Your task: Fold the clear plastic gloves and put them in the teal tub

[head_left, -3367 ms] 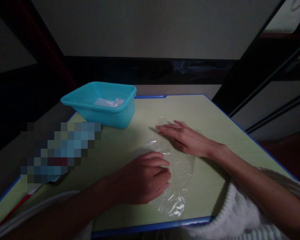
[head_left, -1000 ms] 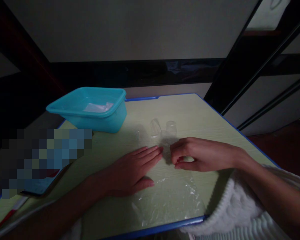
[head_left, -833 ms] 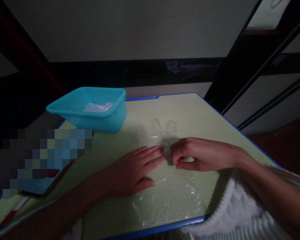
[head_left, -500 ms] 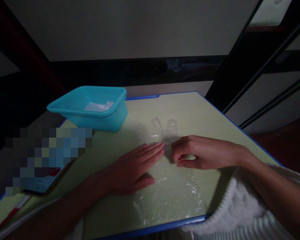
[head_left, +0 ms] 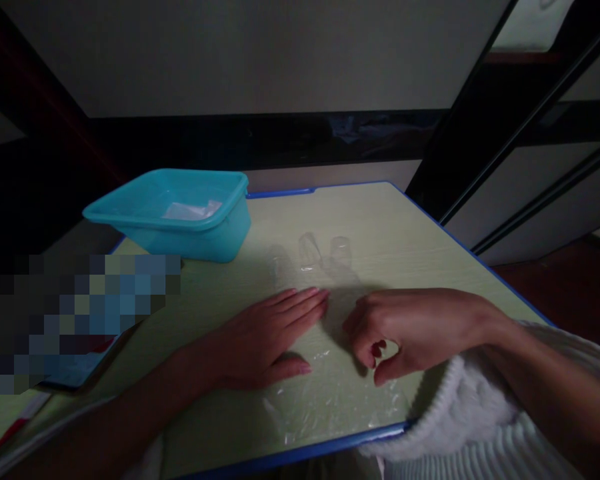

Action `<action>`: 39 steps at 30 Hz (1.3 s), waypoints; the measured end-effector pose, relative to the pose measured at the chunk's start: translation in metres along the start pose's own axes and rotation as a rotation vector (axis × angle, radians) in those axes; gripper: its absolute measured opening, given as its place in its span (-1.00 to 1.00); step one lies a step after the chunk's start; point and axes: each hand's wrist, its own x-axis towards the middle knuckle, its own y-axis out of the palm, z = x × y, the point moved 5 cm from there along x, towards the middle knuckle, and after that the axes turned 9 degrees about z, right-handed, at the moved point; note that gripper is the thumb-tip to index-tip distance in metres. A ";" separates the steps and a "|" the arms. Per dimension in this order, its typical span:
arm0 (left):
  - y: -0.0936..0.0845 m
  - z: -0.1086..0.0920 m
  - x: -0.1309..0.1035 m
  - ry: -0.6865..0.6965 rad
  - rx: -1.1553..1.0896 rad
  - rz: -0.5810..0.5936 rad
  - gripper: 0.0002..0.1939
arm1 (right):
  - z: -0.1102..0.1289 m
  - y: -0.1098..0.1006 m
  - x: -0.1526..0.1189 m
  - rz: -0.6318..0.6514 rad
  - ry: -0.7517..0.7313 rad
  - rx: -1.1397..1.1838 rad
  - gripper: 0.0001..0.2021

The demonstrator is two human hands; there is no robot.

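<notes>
Left hand (head_left: 265, 337): lying flat, fingers spread, pressing the clear plastic glove (head_left: 325, 373) onto the table (head_left: 405, 227). Right hand (head_left: 410, 327): curling beside it, fingertips hovering, pinching nothing visible. Glove lying near the front edge.

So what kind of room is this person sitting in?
Probably a room at home or a dorm, not a workshop: a small blue-edged desk against a plain wall, a turquoise plastic tub, and dark frame bars like a bunk bed's.
</notes>
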 end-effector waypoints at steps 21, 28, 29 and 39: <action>-0.009 -0.004 -0.004 0.068 -0.026 -0.152 -0.39 | 0.007 0.022 0.012 0.056 -0.065 -0.041 -0.89; -0.013 0.002 -0.009 0.046 -0.192 -0.227 -0.49 | 0.005 0.020 0.013 0.082 -0.069 0.042 -0.86; -0.013 0.004 -0.009 0.044 -0.224 -0.234 -0.50 | 0.004 0.019 0.012 0.087 -0.079 0.063 -0.85; -0.015 0.017 -0.013 -0.091 -0.579 -0.334 -0.48 | -0.013 -0.005 -0.002 -0.145 -0.112 0.292 -0.84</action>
